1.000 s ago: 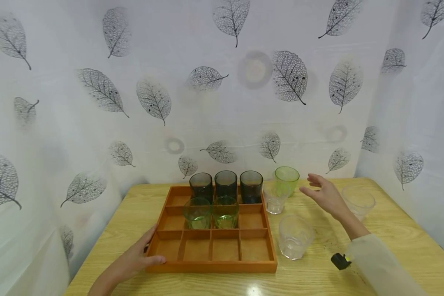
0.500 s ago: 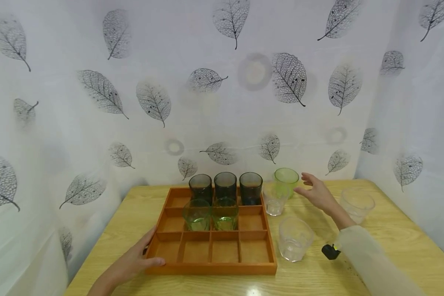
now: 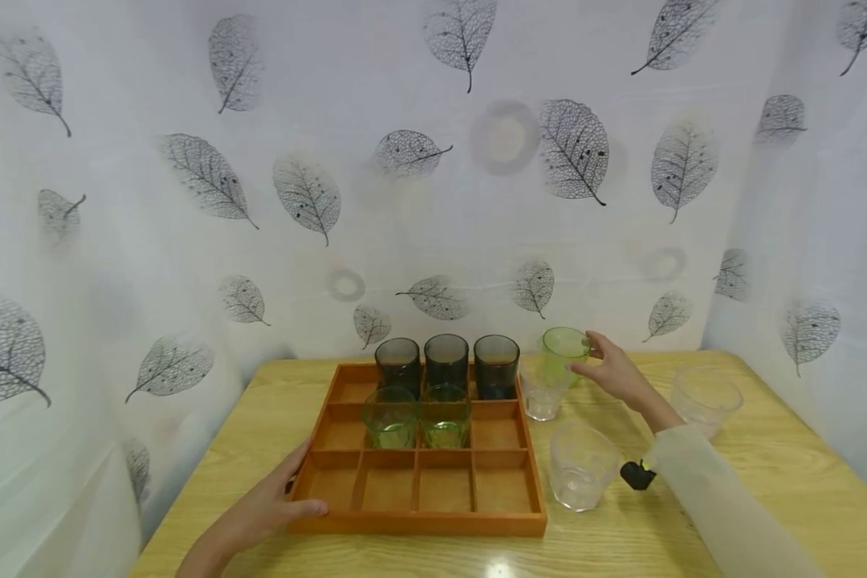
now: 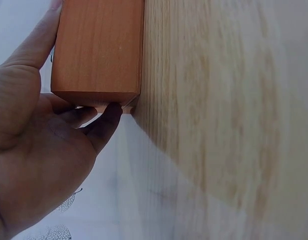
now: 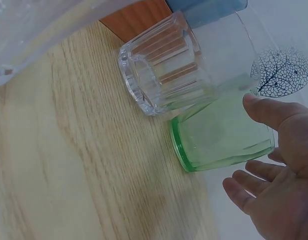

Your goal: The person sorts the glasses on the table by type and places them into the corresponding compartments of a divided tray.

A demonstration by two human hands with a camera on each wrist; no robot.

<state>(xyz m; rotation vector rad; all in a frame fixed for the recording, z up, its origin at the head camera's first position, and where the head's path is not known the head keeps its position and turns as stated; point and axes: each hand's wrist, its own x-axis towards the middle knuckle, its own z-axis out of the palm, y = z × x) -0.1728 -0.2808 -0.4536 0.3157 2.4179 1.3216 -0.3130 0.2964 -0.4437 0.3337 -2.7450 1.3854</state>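
Right hand (image 3: 616,374) is at the green glass (image 3: 563,350), fingers (image 5: 261,170) spread and relaxed around its far side; the thumb (image 5: 273,111) appears to touch the wall near the rim, but no closed grip is established. The glass stands upright on the worktop (image 3: 694,530), off the tray's far right corner, with a clear ribbed glass (image 3: 542,391) just beside it and, in the right wrist view, possibly touching.

Assessment: the grip should close on the upper wall, thumb opposite fingers, and the lift should go straight up so the neighbouring glass is not knocked. The walls look smooth and slippery; firm, even pressure is advisable.

Left hand (image 3: 270,507) steadies the wooden tray (image 3: 419,526) at its near left corner, thumb along the front face, fingers curled round the side wall.

Materials: the tray is orange-brown wood, square, divided into compartments. Three dark tumblers (image 3: 446,361) fill the back row; two green glasses (image 3: 417,416) stand in the second row. Two further clear glasses (image 3: 581,466) stand on the pale wood-grain worktop.
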